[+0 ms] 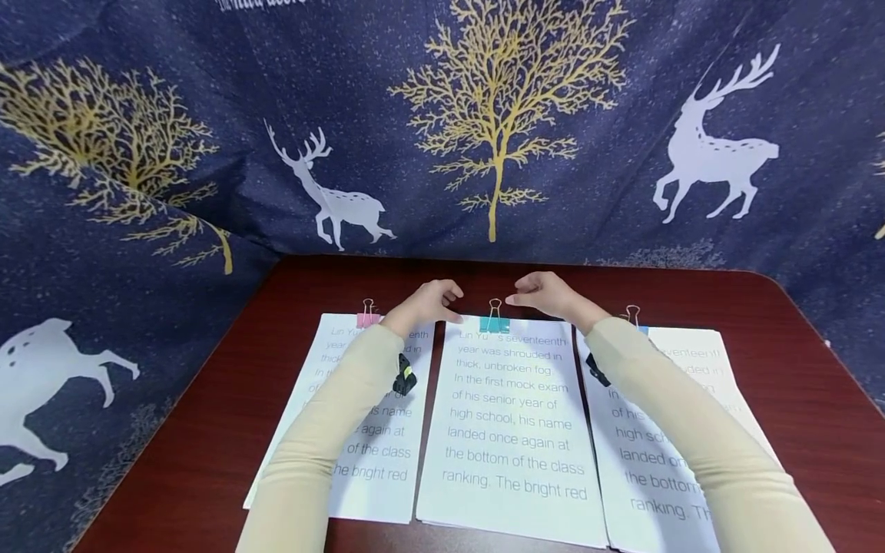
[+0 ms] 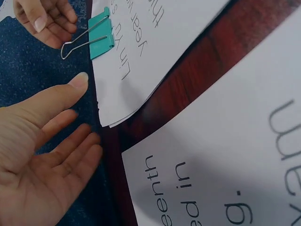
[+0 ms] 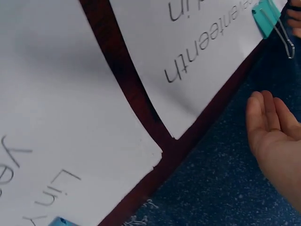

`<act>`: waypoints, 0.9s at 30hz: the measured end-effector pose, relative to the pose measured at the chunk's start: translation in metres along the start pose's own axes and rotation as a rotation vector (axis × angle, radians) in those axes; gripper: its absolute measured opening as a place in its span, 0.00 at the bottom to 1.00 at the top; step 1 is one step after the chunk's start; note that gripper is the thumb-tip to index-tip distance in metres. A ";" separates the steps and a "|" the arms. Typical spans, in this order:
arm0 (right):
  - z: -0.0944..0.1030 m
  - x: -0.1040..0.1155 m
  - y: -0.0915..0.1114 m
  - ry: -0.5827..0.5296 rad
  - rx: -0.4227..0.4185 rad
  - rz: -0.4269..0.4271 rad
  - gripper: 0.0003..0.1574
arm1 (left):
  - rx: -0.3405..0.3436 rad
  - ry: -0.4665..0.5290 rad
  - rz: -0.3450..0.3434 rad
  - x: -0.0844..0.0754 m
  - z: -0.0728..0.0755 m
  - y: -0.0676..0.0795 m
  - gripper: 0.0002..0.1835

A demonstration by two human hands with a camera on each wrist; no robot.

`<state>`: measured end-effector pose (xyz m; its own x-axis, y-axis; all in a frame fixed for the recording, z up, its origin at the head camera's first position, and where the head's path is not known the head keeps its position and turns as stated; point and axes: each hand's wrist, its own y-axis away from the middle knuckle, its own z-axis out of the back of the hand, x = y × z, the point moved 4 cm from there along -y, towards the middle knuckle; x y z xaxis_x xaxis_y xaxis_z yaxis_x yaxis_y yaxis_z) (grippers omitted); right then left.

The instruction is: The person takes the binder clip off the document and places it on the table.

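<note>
A teal binder clip [image 1: 494, 325] grips the top edge of the middle paper stack [image 1: 512, 430], its wire handles standing up. My left hand [image 1: 430, 302] hovers by that stack's top left corner, thumb and fingers apart and holding nothing. On the clip's other side is my right hand [image 1: 546, 296], also bare of any object, with its fingers bent loosely toward the clip. The left wrist view shows the clip [image 2: 101, 40] between both hands, apart from the left fingertips. In the right wrist view, the right hand [image 3: 277, 136] has its fingers extended, short of the clip.
The left paper stack [image 1: 373, 445] carries a pink binder clip [image 1: 368, 319]. On the right paper stack [image 1: 639, 438], a blue clip [image 1: 644, 330] is partly hidden by the right sleeve. All lie on a dark red table [image 1: 207, 430] before a blue deer-patterned cloth [image 1: 553, 192].
</note>
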<state>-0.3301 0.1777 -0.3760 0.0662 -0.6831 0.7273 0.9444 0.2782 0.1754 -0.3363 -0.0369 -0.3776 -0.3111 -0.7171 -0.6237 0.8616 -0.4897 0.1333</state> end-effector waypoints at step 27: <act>-0.018 -0.009 -0.014 -0.017 0.041 -0.075 0.37 | 0.146 0.074 -0.122 0.075 -0.037 -0.074 0.12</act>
<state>-0.3383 0.1677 -0.3975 -0.0102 -0.6916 0.7222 0.9324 0.2544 0.2568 -0.4088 -0.0362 -0.4624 -0.3748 -0.6120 -0.6964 0.7504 -0.6414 0.1597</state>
